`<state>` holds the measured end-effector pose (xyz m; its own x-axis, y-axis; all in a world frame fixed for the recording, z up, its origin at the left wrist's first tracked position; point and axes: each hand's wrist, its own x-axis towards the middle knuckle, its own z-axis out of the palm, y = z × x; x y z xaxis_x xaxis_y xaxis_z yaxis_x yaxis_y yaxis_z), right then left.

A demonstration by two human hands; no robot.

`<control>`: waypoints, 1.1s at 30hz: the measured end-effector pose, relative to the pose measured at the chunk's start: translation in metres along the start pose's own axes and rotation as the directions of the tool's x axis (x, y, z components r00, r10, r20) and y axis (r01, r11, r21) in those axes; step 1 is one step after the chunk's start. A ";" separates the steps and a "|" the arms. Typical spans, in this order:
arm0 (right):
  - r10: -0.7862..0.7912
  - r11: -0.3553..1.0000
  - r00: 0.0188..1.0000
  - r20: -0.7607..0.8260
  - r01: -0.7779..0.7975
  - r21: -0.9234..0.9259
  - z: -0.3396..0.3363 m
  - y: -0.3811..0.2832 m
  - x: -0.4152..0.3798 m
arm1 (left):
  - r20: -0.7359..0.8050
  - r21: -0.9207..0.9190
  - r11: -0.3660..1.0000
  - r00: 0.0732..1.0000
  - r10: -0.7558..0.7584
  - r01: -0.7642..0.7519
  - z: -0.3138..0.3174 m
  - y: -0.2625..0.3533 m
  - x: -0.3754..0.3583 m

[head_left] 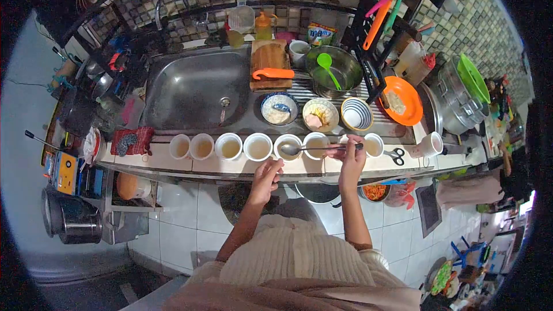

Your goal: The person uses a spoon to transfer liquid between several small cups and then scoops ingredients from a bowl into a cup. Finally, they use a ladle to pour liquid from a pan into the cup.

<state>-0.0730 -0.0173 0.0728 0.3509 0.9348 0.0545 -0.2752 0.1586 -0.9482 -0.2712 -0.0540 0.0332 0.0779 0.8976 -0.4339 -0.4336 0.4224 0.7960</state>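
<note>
A metal spoon (291,150) with a dark handle is held in my right hand (349,161), its bowl over a white cup (280,140). The handle crosses above the neighbouring cup (317,145). My left hand (266,179) is closed at the counter edge, fingertips close below the cup under the spoon; I cannot tell what its curled fingers hold. More white cups with pale brownish liquid stand in the row, such as one at its left end (180,147), a middle one (257,147) and one (373,145) right of my right hand.
Behind the row are a sink (196,89), small bowls (321,114), a steel pot (351,72) with a green ladle (325,64), and an orange plate (410,106). Scissors (396,156) and another white cup (429,145) are at right. A red cloth (129,141) lies left.
</note>
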 end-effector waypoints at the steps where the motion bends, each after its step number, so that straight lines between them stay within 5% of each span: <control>1: -0.025 1.000 1.000 -0.003 0.025 -0.019 -0.001 -0.001 -0.001 | -0.011 0.003 1.000 1.000 -0.002 0.002 0.000 -0.001 0.000; 9: -0.205 0.969 0.979 -0.011 0.201 -0.142 0.007 -0.019 -0.015 | 0.049 0.011 1.000 0.999 0.010 -0.010 0.000 0.005 -0.006; 14: -0.513 0.682 0.803 0.303 0.596 -0.424 0.003 0.000 -0.020 | 0.056 0.115 0.993 0.998 0.029 -0.036 0.000 0.009 -0.009; 16: -0.506 0.729 0.809 0.301 0.587 -0.353 0.013 -0.007 -0.021 | 0.052 0.110 0.993 0.998 0.036 -0.041 0.002 0.009 -0.008; 18: -0.418 0.647 0.728 0.544 0.658 -0.384 0.016 -0.007 -0.016 | 0.051 0.107 0.993 0.998 0.041 -0.046 0.004 0.008 -0.005; 19: -0.431 0.552 0.687 0.586 0.714 -0.431 0.022 -0.016 -0.013 | 0.057 0.096 0.994 0.997 0.045 -0.050 0.004 0.007 -0.002; 23: -0.389 0.538 0.644 0.659 0.739 -0.405 0.034 -0.005 -0.001 | 0.045 0.072 0.994 0.996 0.078 -0.081 0.007 0.003 0.003; 26: -0.181 0.538 0.698 0.693 0.660 -0.525 0.053 -0.016 0.004 | 0.066 0.077 0.989 0.990 0.122 -0.127 0.003 0.000 0.007; 28: -0.187 0.518 0.698 0.692 0.668 -0.535 0.063 -0.017 0.007 | 0.076 0.085 0.988 0.989 0.125 -0.131 0.001 -0.001 0.008; 30: -0.090 0.333 0.695 0.713 0.696 -0.637 0.073 -0.025 0.007 | 0.086 0.091 0.986 0.988 0.131 -0.138 0.000 -0.001 0.009; 33: -0.125 0.487 0.595 0.794 0.734 -0.473 0.075 -0.018 0.013 | 0.055 0.084 0.986 0.989 0.138 -0.143 0.001 -0.003 0.009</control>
<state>-0.1307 0.0162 0.1144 -0.4676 0.7886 0.3994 0.5471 0.6130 -0.5699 -0.2689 -0.0472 0.0276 0.0666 0.9530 -0.2955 -0.3631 0.2990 0.8825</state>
